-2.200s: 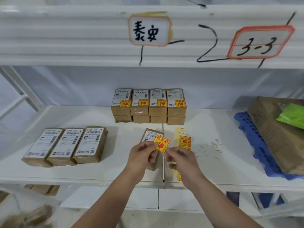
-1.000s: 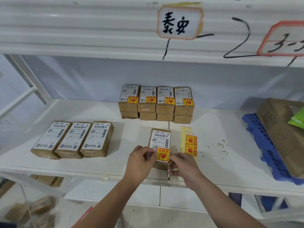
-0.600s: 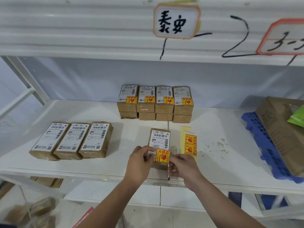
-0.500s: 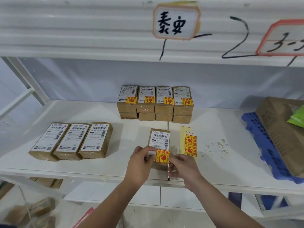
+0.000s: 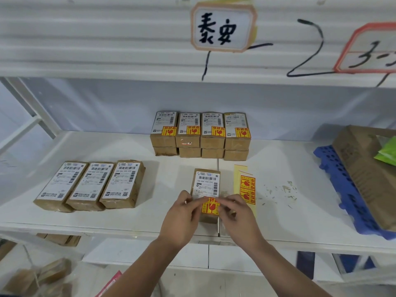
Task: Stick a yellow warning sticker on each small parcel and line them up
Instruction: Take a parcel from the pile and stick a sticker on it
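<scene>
Single brown parcel (image 5: 206, 183) lies flat near the front edge of the white shelf (image 5: 132, 219), shipping label up. Yellow warning sticker (image 5: 210, 209) sits over the parcel's near end, just below the label. Left hand (image 5: 182, 218) pinches the sticker's upper left corner with curled fingers; right hand (image 5: 235, 215) pinches its upper right corner likewise. Whether the sticker is fully pressed down cannot be told. Sticker strip (image 5: 247, 189) lies just beside the parcel on its right, two stickers showing on it. At the rear, stickered parcels (image 5: 201, 133) stand in a row of four, two layers high. Three unstickered parcels (image 5: 90, 185) lie side by side, touching, at the left. Blue plastic pallet (image 5: 342, 189) at the right carries a large cardboard box (image 5: 364, 168).
</scene>
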